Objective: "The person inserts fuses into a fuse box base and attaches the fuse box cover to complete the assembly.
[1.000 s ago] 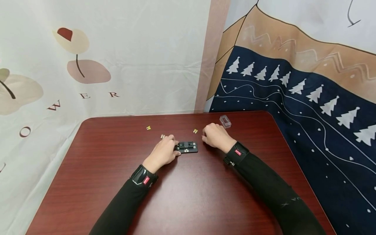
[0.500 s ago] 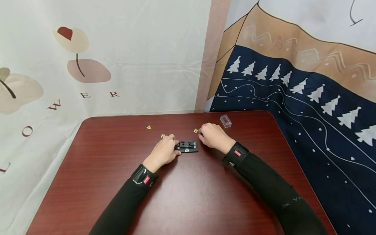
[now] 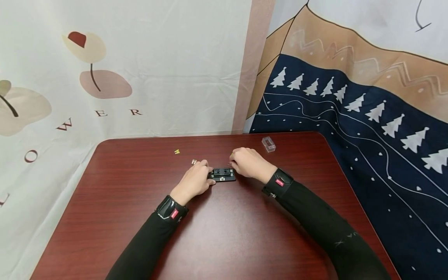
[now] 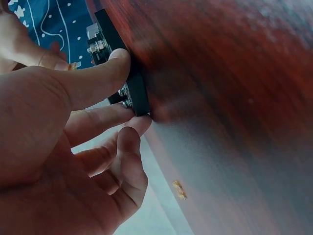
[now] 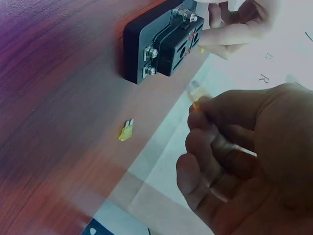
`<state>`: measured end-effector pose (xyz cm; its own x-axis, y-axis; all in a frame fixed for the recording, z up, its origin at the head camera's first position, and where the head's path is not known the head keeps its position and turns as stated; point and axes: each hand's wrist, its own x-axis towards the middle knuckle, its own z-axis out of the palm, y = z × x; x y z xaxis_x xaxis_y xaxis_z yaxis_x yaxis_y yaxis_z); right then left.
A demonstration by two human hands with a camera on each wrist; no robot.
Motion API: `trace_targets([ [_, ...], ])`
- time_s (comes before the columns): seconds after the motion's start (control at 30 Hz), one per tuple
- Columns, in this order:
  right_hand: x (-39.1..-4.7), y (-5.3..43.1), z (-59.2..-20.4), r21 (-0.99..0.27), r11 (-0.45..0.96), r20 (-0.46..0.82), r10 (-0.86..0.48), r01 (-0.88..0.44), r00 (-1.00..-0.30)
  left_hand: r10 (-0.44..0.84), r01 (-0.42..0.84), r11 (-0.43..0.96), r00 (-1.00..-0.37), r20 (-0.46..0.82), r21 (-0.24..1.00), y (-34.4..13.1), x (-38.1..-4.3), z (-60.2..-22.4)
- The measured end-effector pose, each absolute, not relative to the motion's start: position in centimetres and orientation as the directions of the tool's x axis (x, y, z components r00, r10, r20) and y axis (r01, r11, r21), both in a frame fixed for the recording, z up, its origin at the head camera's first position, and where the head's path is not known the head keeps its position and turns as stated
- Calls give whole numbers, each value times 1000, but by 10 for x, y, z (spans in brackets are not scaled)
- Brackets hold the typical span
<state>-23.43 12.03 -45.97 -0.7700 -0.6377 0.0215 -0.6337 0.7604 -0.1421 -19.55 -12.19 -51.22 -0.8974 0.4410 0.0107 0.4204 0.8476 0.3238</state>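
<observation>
My left hand (image 3: 194,179) grips the left end of a black fuse block (image 3: 224,175), with the thumb on one face and fingers around the end. Screw terminals (image 5: 150,71) stand out along the block in the right wrist view. My right hand (image 3: 250,163) is just off the block's right end. Between its thumb and forefinger it pinches a small yellow blade fuse (image 5: 197,102), whose pale end points toward the block. Another yellow fuse (image 5: 126,130) with two metal prongs lies on the table near the right hand, hidden behind that hand in the head view.
Two more small fuses lie beyond the left hand: a yellow fuse (image 3: 177,151) and a paler fuse (image 3: 194,161). A clear plastic cover (image 3: 268,144) rests near the back edge of the dark red table (image 3: 140,217). Printed cloth (image 3: 182,77) hangs behind.
My right hand has moved left toward the block's right end and now covers the yellow fuse on the table. The left hand and the block have stayed in place.
</observation>
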Motion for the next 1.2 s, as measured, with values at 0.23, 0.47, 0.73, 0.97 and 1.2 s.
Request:
trace_targets([
  [0.23, -231, 112, -460, -112, 726, 27, -680, -678, -733, 448, 436, 846, -893, 34, 308, -122, -191, -509],
  [0.47, -231, 107, -463, -80, 720, 18, -691, -690, -723, 451, 445, 836, -891, 60, 321, -124, -197, -518],
  [0.73, -229, 103, -464, -53, 713, 16, -700, -699, -714, 445, 443, 840, -893, 70, 315, -132, -217, -565],
  [0.97, -229, 101, -465, -20, 699, 16, -714, -715, -700, 441, 430, 841, -896, 43, 330, -127, -205, -538],
  [1.2, -228, 100, -466, -36, 699, 16, -715, -715, -699, 438, 428, 846, -898, 43, 319, -124, -195, -516],
])
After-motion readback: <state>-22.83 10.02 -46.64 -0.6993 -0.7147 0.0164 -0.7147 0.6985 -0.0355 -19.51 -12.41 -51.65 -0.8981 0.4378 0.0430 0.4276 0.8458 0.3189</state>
